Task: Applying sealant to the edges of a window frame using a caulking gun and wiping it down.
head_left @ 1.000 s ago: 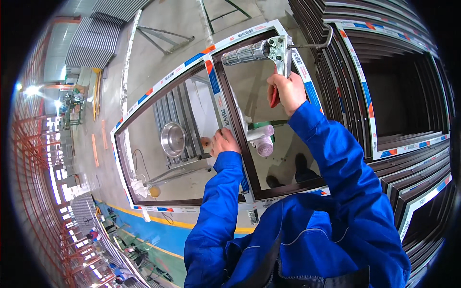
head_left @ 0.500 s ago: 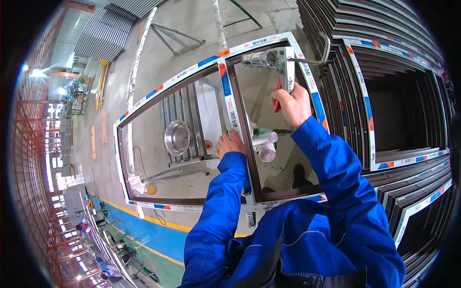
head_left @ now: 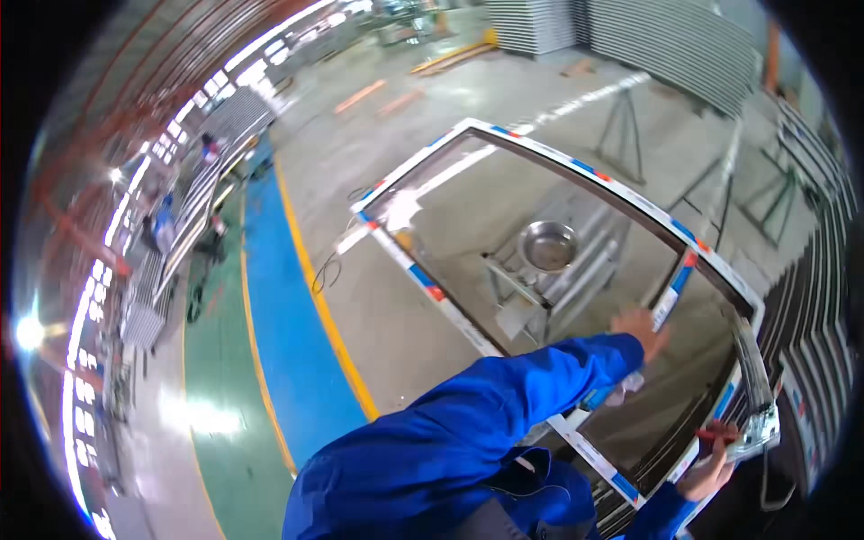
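**Window frame lying joined up, gun in hand, amount left unclear**

Stacked dark frames are standing beyond the window frame's short end, on your right-hand side. The window frame itself is lying in front of you, sides meeting at the visible corners; that part is looking done. Its crossbar is dividing the two openings, seemingly fitted already. Whether glass is filling either one: can't tell. You're holding the caulking gun at the window frame's short end; whether it's touching isn't showing, and the tip isn't reading clearly. No bead is showing at this blur, so what's laid and what's left can't be counted; gun work is probably remaining. A metal bowl is showing through the window frame's larger opening. Your right hand is clasping the gun's handle, near the red trigger. Your left hand is blurring beside the window frame's crossbar; can't tell how open, or whether it's holding anything.
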The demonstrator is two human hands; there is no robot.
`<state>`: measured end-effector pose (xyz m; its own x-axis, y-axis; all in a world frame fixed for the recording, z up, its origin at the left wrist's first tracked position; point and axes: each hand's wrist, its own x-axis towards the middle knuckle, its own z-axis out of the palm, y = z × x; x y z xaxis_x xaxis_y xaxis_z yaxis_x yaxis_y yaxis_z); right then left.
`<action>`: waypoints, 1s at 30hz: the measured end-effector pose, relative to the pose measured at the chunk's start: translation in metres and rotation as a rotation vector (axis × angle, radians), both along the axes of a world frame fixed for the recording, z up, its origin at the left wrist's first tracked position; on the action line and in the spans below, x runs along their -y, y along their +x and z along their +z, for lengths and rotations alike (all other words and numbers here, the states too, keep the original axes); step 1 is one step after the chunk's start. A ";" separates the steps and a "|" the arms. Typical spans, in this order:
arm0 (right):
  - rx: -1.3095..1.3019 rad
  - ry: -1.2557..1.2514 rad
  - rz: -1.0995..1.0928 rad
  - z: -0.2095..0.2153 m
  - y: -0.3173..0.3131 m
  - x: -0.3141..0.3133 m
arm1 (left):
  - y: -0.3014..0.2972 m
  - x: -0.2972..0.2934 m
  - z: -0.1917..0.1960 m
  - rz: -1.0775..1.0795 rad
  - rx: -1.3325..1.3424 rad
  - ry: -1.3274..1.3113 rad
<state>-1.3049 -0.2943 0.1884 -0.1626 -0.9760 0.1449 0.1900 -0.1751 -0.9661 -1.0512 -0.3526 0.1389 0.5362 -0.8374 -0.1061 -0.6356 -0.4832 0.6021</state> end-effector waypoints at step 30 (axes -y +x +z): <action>0.737 0.638 0.396 -0.019 0.203 -0.049 | 0.149 -0.211 0.013 -0.177 -1.755 -0.361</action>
<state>-1.1016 -0.2453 0.1698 0.3453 -0.8395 -0.4196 0.7007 0.5281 -0.4798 -0.9025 -0.1417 0.1517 -0.0782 -0.9744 -0.2108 0.7693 -0.1935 0.6088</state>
